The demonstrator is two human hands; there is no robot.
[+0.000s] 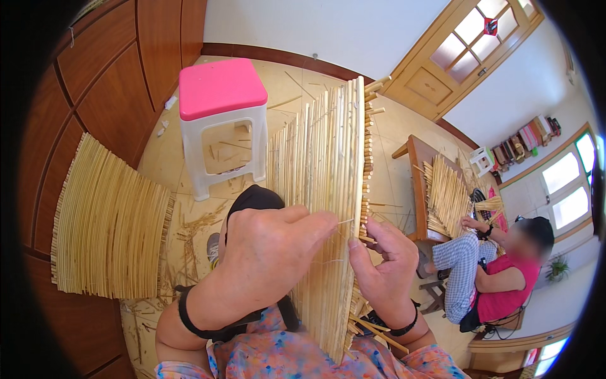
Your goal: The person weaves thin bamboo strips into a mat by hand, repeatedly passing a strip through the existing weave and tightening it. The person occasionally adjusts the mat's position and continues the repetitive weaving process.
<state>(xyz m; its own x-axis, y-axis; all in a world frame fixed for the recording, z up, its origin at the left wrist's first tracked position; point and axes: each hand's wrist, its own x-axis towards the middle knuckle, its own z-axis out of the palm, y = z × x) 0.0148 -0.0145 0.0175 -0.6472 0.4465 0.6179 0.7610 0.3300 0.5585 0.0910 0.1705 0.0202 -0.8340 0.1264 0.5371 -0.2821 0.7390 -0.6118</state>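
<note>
A woven mat of pale straw stalks (pixel 322 158) stands upright in front of me, its lower end resting on my lap. My left hand (pixel 268 249) grips the mat's face near the middle, fingers curled onto the stalks. My right hand (pixel 382 265) pinches the mat's right edge, where short stalk ends stick out; a thin thread runs between the two hands. Both wrists wear black bands.
A white plastic stool with a pink seat (pixel 222 88) stands behind the mat. A finished straw mat (pixel 107 221) leans against wooden cabinets on the left. Straw scraps litter the tiled floor. At the right another person (pixel 499 265) sits working straw at a wooden table (pixel 420 183).
</note>
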